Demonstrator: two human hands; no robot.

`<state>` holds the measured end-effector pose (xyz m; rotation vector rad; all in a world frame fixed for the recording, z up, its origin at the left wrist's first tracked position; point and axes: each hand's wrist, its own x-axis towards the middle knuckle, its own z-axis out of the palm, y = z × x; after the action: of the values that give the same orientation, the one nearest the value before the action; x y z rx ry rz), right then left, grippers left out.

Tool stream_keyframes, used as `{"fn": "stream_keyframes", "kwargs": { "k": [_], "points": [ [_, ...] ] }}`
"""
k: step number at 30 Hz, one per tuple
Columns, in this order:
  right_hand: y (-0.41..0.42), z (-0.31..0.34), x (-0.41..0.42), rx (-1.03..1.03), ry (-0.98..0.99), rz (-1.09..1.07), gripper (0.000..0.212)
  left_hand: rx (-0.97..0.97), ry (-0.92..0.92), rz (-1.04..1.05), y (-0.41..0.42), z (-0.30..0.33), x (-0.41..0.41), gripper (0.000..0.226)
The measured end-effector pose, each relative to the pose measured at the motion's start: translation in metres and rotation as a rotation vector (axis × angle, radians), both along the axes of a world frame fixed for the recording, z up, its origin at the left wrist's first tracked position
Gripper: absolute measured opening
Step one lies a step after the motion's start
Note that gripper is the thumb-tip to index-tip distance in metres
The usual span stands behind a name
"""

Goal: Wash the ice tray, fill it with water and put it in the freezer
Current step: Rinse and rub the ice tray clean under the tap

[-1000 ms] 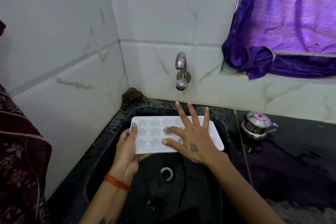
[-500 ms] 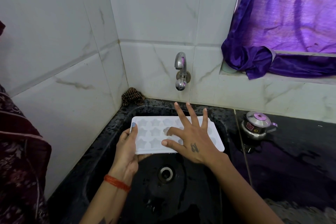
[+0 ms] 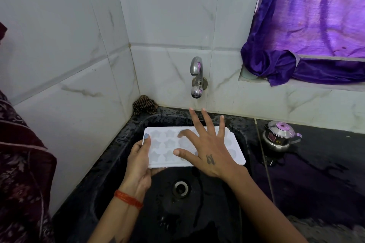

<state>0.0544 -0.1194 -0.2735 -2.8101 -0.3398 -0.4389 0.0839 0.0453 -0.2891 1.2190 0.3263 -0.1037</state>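
A white ice tray [image 3: 162,147] with star-shaped moulds is held level over the black sink [image 3: 122,156]. My left hand [image 3: 139,163] grips its left end, thumb on top and fingers underneath. Spread wide with straight fingers, my right hand [image 3: 209,150] hovers over the tray's middle and right part and hides several moulds; whether it touches the tray I cannot tell. The steel tap [image 3: 196,77] juts from the wall above the tray, and no water runs from it.
The sink drain [image 3: 181,188] lies below the tray. A brown cloth [image 3: 145,104] sits in the back left corner. On the black counter to the right stands a small steel pot [image 3: 279,136]. A purple curtain [image 3: 308,25] hangs over the ledge at upper right.
My right hand has lifted slightly and shifted toward the wall, its fingertips now reaching past the tray's far edge. The left hand and tray have hardly moved.
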Motion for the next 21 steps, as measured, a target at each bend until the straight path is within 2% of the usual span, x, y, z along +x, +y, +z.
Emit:
{"fn": "stream_keyframes", "kwargs": {
  "k": [16, 21],
  "points": [
    [0.018, -0.002, 0.006, -0.046, 0.069, 0.075, 0.073, -0.010, 0.007, -0.026, 0.001, -0.003, 0.001, 0.023],
    [0.019, -0.002, 0.005, -0.075, 0.031, 0.054, 0.072, -0.012, 0.006, -0.035, 0.000, -0.003, 0.001, 0.023]
  ]
}}
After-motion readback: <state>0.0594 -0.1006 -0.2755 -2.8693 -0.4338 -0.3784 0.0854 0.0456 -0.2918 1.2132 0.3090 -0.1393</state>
